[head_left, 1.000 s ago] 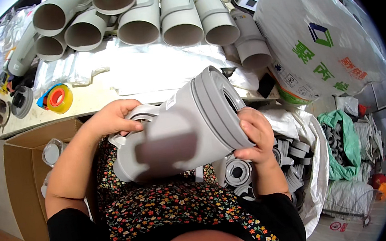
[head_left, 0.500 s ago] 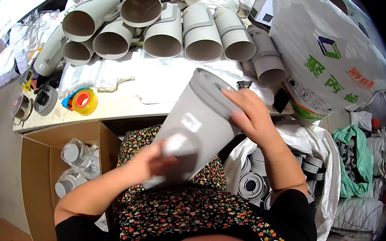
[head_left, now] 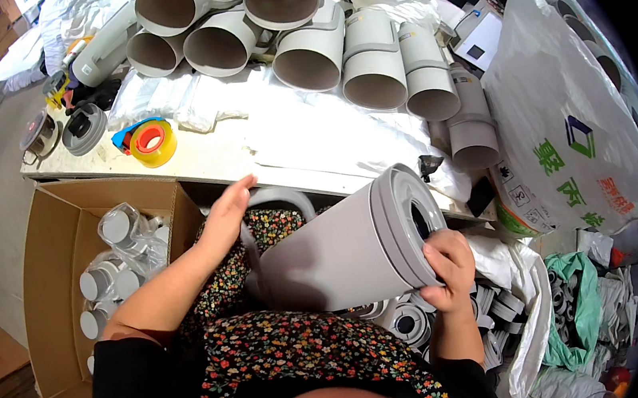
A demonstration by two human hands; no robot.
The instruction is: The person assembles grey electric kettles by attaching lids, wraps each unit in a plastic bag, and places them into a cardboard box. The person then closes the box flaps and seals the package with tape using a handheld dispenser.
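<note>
A large grey tumbler (head_left: pixel 327 258) lies tilted across my lap, its ringed lid (head_left: pixel 397 225) facing right. My right hand (head_left: pixel 449 269) grips the lid end, thumb on the near edge and fingers over the rim by the dark centre opening. At the far side of the tumbler shows a grey loop handle (head_left: pixel 286 194). Beside that handle is my left hand (head_left: pixel 226 217), its fingers stretched out and holding nothing; whether it touches the handle I cannot tell. A floral apron (head_left: pixel 298 347) lies beneath the tumbler.
Several open-mouthed grey tumblers (head_left: pixel 309 63) are stacked along the table's back. Yellow tape (head_left: pixel 153 143) and a loose lid (head_left: pixel 85 130) sit at left. A cardboard box (head_left: pixel 57 290) holds bagged white-capped pieces. At right are a large plastic bag (head_left: pixel 556 103) and a white sack (head_left: pixel 524 317) of lids.
The tumbler has turned to lie flatter, its lid end moving right and nearer. My left hand has left its lower body and moved farther away. The view has shifted.
</note>
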